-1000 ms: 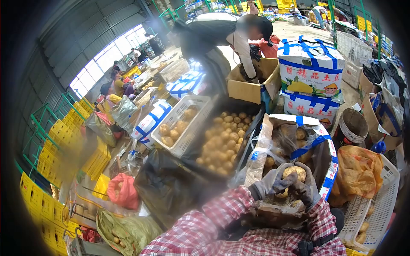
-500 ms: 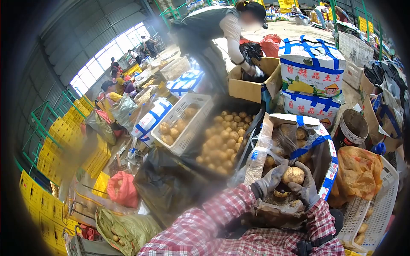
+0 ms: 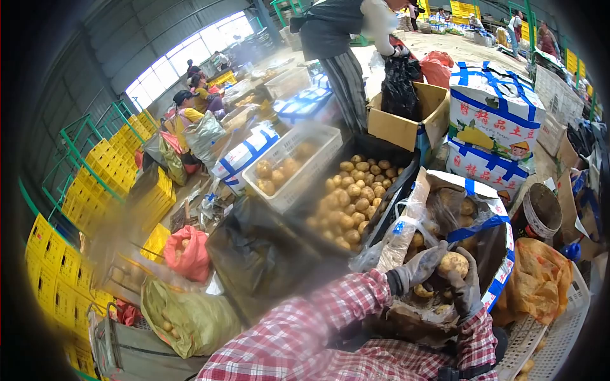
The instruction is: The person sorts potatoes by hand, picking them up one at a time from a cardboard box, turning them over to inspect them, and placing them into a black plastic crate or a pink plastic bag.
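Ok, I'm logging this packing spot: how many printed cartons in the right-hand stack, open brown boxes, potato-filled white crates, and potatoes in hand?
Printed cartons: 2
Open brown box: 1
White crates with potatoes: 2
Held potato: 1, between left hand and right hand
Total: 6
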A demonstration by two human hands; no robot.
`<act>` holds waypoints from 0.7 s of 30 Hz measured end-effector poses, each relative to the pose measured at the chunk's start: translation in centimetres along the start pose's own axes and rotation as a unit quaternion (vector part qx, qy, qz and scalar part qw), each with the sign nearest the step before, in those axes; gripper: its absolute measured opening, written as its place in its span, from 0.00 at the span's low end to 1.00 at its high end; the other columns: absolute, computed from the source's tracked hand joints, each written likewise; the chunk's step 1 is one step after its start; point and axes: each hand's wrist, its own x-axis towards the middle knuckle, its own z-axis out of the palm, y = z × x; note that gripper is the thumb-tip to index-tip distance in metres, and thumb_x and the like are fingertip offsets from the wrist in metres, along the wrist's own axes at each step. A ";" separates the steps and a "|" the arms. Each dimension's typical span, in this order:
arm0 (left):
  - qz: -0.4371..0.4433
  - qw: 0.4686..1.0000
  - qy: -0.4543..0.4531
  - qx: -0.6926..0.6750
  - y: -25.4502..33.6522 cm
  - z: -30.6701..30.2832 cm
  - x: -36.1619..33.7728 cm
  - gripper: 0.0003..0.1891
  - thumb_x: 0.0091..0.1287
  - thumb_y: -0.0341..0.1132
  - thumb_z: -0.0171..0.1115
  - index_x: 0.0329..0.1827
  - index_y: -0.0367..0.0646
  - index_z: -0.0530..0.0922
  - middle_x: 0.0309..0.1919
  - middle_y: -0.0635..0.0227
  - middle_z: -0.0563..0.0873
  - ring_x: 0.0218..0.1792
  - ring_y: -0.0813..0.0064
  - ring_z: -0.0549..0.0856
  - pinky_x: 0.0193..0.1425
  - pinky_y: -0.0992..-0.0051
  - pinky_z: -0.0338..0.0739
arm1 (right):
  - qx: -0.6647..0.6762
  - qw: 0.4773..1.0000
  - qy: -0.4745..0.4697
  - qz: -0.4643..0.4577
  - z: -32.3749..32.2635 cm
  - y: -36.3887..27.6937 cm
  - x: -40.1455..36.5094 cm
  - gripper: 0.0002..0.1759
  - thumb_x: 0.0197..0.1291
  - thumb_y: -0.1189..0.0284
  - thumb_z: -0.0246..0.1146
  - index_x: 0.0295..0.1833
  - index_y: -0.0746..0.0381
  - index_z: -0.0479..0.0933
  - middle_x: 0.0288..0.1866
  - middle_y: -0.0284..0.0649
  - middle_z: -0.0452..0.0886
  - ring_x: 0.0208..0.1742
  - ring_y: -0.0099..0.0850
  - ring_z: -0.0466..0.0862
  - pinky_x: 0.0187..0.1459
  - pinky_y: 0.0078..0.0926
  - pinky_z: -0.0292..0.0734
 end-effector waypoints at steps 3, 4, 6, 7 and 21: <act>-0.064 0.997 -0.012 0.046 1.5 1.1 -0.5 0.27 0.74 0.60 0.50 0.53 0.43 0.78 0.43 0.73 0.83 0.40 0.82 0.81 0.45 0.78 0.77 | -0.060 0.996 -0.048 -0.053 -1.3 1.9 0.2 0.41 0.58 0.71 0.72 0.73 0.61 0.58 0.63 0.43 0.72 0.60 0.31 0.77 0.60 0.29 0.76; -0.098 0.993 -0.006 0.065 2.9 1.3 -1.3 0.29 0.73 0.62 0.50 0.52 0.43 0.78 0.41 0.72 0.83 0.37 0.82 0.81 0.41 0.79 0.78 | -0.045 0.998 -0.043 -0.013 -1.4 2.0 0.2 0.44 0.56 0.73 0.73 0.74 0.61 0.57 0.63 0.42 0.72 0.58 0.30 0.78 0.60 0.27 0.76; -0.113 0.990 0.010 0.081 3.0 1.5 -1.4 0.32 0.70 0.68 0.50 0.49 0.44 0.79 0.32 0.71 0.84 0.22 0.83 0.80 0.22 0.84 0.72 | -0.112 0.993 -0.044 -0.010 -1.4 1.7 -0.1 0.45 0.55 0.73 0.74 0.75 0.62 0.56 0.63 0.43 0.73 0.59 0.30 0.78 0.60 0.26 0.75; -0.146 0.988 0.015 0.055 3.0 1.5 -1.4 0.32 0.70 0.67 0.50 0.49 0.44 0.79 0.31 0.71 0.84 0.20 0.83 0.79 0.21 0.85 0.72 | -0.145 0.988 -0.044 -0.009 -1.4 1.4 -0.2 0.46 0.55 0.73 0.75 0.75 0.62 0.56 0.63 0.43 0.73 0.59 0.30 0.78 0.60 0.26 0.75; -0.237 0.971 0.006 -0.013 2.5 2.2 0.0 0.28 0.73 0.64 0.47 0.44 0.46 0.79 0.25 0.75 0.80 0.20 0.82 0.77 0.23 0.83 0.71 | -0.246 0.960 0.059 -0.120 -1.6 1.6 0.1 0.31 0.55 0.62 0.74 0.59 0.65 0.71 0.45 0.39 0.83 0.44 0.24 0.83 0.47 0.24 0.80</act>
